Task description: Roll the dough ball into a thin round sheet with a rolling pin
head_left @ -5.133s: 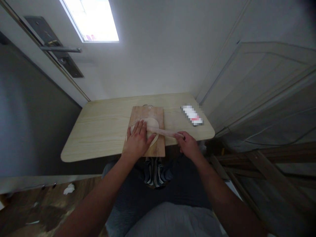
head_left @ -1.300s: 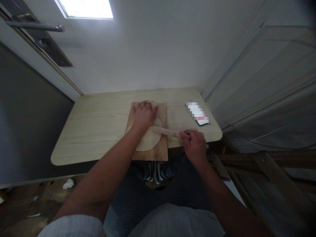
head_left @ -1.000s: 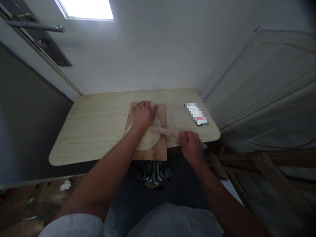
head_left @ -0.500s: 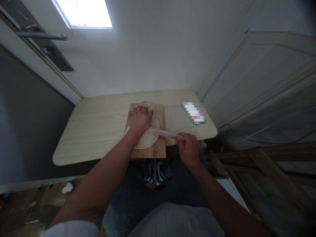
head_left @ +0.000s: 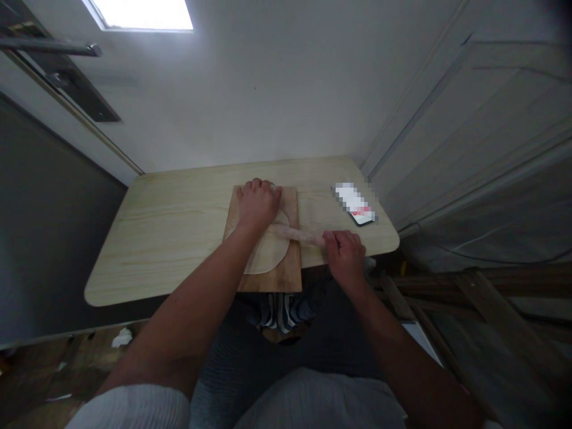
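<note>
A thin round sheet of dough [head_left: 268, 256] lies on a wooden cutting board [head_left: 277, 282]. My left hand [head_left: 259, 204] reaches over the far part of the board, palm down with its fingers a little apart, covering the dough's far edge. What lies beneath that palm is hidden. My right hand [head_left: 346, 257], off the board's right side, has its fingers wrapped around the near end of a floury rolling pin [head_left: 306, 236]. The pin slants across the dough, and its other end disappears behind my left wrist.
The board rests on a pale wood-grain table [head_left: 156, 238] set against a white door [head_left: 268, 107]. A phone [head_left: 355, 202], partly pixelated, lies at the table's right side. A metal door handle [head_left: 49, 46] juts out at upper left. Wooden planks [head_left: 473, 292] stand at lower right.
My left hand has shifted slightly up and right, toward the board's far edge. My right hand and the rolling pin have moved only slightly. The camera view has tilted a little downward.
</note>
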A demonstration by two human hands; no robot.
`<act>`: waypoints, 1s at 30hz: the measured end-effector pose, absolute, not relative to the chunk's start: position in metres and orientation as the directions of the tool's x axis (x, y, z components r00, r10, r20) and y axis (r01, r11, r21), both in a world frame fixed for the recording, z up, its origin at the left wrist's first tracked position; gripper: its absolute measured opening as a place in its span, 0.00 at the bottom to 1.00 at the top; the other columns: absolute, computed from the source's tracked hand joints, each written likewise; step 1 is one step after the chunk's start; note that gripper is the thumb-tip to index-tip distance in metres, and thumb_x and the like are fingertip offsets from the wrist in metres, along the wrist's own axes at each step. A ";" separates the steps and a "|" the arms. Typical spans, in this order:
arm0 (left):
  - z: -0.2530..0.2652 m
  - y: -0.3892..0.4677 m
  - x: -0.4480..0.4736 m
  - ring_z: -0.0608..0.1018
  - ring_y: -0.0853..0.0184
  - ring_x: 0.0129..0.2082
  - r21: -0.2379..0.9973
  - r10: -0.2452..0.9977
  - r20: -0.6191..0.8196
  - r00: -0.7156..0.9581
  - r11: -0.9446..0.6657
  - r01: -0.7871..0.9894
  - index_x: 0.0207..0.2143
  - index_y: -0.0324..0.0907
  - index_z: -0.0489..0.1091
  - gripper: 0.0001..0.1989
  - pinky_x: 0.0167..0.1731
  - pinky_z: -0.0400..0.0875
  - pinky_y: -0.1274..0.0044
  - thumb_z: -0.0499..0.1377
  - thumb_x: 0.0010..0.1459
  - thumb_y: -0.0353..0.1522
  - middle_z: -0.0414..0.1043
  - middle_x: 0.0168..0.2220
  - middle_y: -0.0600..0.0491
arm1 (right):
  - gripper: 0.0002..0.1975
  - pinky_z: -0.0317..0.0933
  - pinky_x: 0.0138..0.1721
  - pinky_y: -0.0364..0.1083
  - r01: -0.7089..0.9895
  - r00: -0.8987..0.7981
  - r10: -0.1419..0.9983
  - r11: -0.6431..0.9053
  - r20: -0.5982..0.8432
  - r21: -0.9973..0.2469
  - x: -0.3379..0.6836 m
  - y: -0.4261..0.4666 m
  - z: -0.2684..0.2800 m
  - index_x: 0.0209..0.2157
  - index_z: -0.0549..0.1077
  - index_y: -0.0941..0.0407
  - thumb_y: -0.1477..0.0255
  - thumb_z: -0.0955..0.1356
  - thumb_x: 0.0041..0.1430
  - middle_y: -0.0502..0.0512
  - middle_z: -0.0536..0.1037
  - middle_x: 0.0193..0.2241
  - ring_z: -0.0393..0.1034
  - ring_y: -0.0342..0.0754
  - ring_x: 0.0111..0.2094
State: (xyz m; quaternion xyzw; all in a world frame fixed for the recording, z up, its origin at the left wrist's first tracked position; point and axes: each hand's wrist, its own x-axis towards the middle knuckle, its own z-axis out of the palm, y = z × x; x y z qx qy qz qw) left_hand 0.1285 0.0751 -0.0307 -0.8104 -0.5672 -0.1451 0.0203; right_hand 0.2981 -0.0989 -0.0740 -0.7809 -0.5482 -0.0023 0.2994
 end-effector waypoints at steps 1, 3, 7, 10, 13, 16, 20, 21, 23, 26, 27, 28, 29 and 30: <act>-0.030 0.077 0.130 0.70 0.50 0.55 0.134 0.912 0.262 0.315 -0.357 0.924 0.50 0.41 0.71 0.27 0.56 0.59 0.57 0.39 0.70 0.45 0.72 0.52 0.41 | 0.22 0.53 0.40 0.49 0.860 0.399 0.855 -0.223 0.332 -0.460 0.299 -0.097 -0.074 0.35 0.77 0.55 0.58 0.58 0.71 0.59 0.79 0.36 0.66 0.54 0.41; -0.029 0.080 0.133 0.69 0.50 0.55 0.139 0.914 0.252 0.319 -0.360 0.922 0.50 0.42 0.71 0.26 0.56 0.59 0.57 0.39 0.70 0.45 0.72 0.53 0.41 | 0.22 0.53 0.40 0.49 0.862 0.401 0.855 -0.229 0.330 -0.452 0.301 -0.093 -0.075 0.35 0.77 0.55 0.59 0.58 0.71 0.59 0.79 0.35 0.66 0.54 0.40; -0.027 0.084 0.138 0.68 0.50 0.57 0.181 0.920 0.232 0.316 -0.360 0.915 0.51 0.42 0.71 0.25 0.57 0.57 0.56 0.41 0.70 0.45 0.70 0.55 0.40 | 0.22 0.52 0.39 0.48 0.861 0.406 0.857 -0.243 0.317 -0.447 0.302 -0.089 -0.075 0.35 0.78 0.56 0.60 0.58 0.71 0.59 0.80 0.35 0.67 0.53 0.39; -0.027 0.085 0.138 0.69 0.51 0.56 0.206 0.916 0.267 0.300 -0.359 0.910 0.49 0.42 0.71 0.25 0.55 0.59 0.59 0.41 0.71 0.45 0.72 0.53 0.40 | 0.22 0.51 0.38 0.48 0.863 0.404 0.860 -0.243 0.314 -0.444 0.301 -0.090 -0.075 0.35 0.78 0.56 0.61 0.58 0.71 0.58 0.80 0.34 0.67 0.51 0.37; -0.027 0.083 0.134 0.71 0.53 0.53 0.246 0.907 0.321 0.274 -0.359 0.900 0.46 0.42 0.73 0.25 0.52 0.63 0.62 0.41 0.71 0.44 0.73 0.50 0.41 | 0.24 0.49 0.35 0.47 0.868 0.402 0.860 -0.248 0.315 -0.430 0.299 -0.093 -0.074 0.31 0.76 0.56 0.60 0.57 0.71 0.57 0.78 0.28 0.66 0.49 0.31; -0.027 0.078 0.126 0.72 0.54 0.51 0.318 0.881 0.384 0.278 -0.408 0.856 0.45 0.42 0.73 0.24 0.52 0.64 0.64 0.41 0.71 0.44 0.75 0.48 0.43 | 0.25 0.48 0.33 0.47 0.864 0.409 0.850 -0.245 0.331 -0.440 0.296 -0.095 -0.075 0.28 0.74 0.56 0.58 0.57 0.71 0.55 0.75 0.23 0.64 0.47 0.26; -0.032 0.063 0.113 0.70 0.57 0.55 0.324 0.828 0.424 0.366 -0.517 0.793 0.49 0.44 0.72 0.22 0.58 0.60 0.64 0.43 0.71 0.44 0.73 0.53 0.46 | 0.24 0.50 0.34 0.46 0.833 0.430 0.822 -0.203 0.372 -0.514 0.294 -0.096 -0.079 0.28 0.73 0.55 0.56 0.58 0.71 0.53 0.74 0.22 0.66 0.47 0.26; -0.033 0.058 0.109 0.69 0.56 0.57 0.312 0.828 0.416 0.376 -0.518 0.797 0.50 0.44 0.72 0.22 0.59 0.58 0.63 0.44 0.70 0.44 0.72 0.55 0.46 | 0.24 0.51 0.34 0.46 0.823 0.433 0.816 -0.185 0.382 -0.537 0.294 -0.097 -0.080 0.29 0.73 0.56 0.56 0.58 0.70 0.53 0.75 0.23 0.67 0.47 0.27; -0.036 0.049 0.103 0.67 0.55 0.60 0.285 0.845 0.384 0.372 -0.492 0.823 0.53 0.44 0.70 0.23 0.62 0.55 0.61 0.44 0.70 0.45 0.69 0.59 0.45 | 0.22 0.54 0.36 0.46 0.801 0.442 0.801 -0.149 0.404 -0.580 0.293 -0.098 -0.082 0.31 0.74 0.56 0.55 0.59 0.69 0.54 0.76 0.25 0.69 0.48 0.29; -0.038 0.041 0.099 0.65 0.52 0.62 0.251 0.872 0.332 0.360 -0.449 0.858 0.57 0.45 0.68 0.25 0.63 0.52 0.57 0.42 0.70 0.47 0.66 0.61 0.45 | 0.21 0.56 0.38 0.47 0.782 0.444 0.786 -0.107 0.429 -0.614 0.292 -0.100 -0.083 0.34 0.74 0.56 0.56 0.60 0.69 0.56 0.78 0.29 0.70 0.49 0.32; -0.038 0.039 0.099 0.64 0.51 0.62 0.243 0.877 0.316 0.361 -0.443 0.863 0.57 0.45 0.67 0.26 0.63 0.52 0.55 0.41 0.70 0.47 0.66 0.62 0.46 | 0.20 0.57 0.39 0.47 0.783 0.441 0.784 -0.098 0.438 -0.614 0.291 -0.102 -0.083 0.35 0.74 0.56 0.56 0.60 0.69 0.56 0.78 0.31 0.71 0.50 0.34; -0.038 0.039 0.099 0.64 0.51 0.63 0.237 0.882 0.303 0.362 -0.438 0.867 0.58 0.45 0.67 0.26 0.63 0.51 0.54 0.40 0.70 0.47 0.66 0.62 0.46 | 0.20 0.58 0.40 0.48 0.788 0.438 0.780 -0.093 0.447 -0.609 0.290 -0.103 -0.082 0.35 0.74 0.56 0.56 0.61 0.69 0.57 0.78 0.32 0.71 0.50 0.35; -0.037 0.039 0.099 0.63 0.50 0.63 0.233 0.885 0.290 0.364 -0.434 0.870 0.59 0.46 0.66 0.26 0.63 0.51 0.53 0.40 0.70 0.46 0.65 0.63 0.46 | 0.19 0.58 0.41 0.48 0.795 0.435 0.776 -0.093 0.456 -0.599 0.290 -0.104 -0.082 0.36 0.74 0.56 0.56 0.61 0.69 0.58 0.78 0.34 0.71 0.51 0.37; -0.036 0.040 0.100 0.63 0.51 0.63 0.229 0.888 0.278 0.366 -0.431 0.873 0.59 0.46 0.66 0.26 0.63 0.51 0.53 0.40 0.70 0.46 0.65 0.63 0.46 | 0.19 0.58 0.43 0.49 0.803 0.433 0.772 -0.096 0.465 -0.589 0.289 -0.106 -0.081 0.37 0.74 0.56 0.56 0.62 0.68 0.58 0.78 0.35 0.70 0.52 0.39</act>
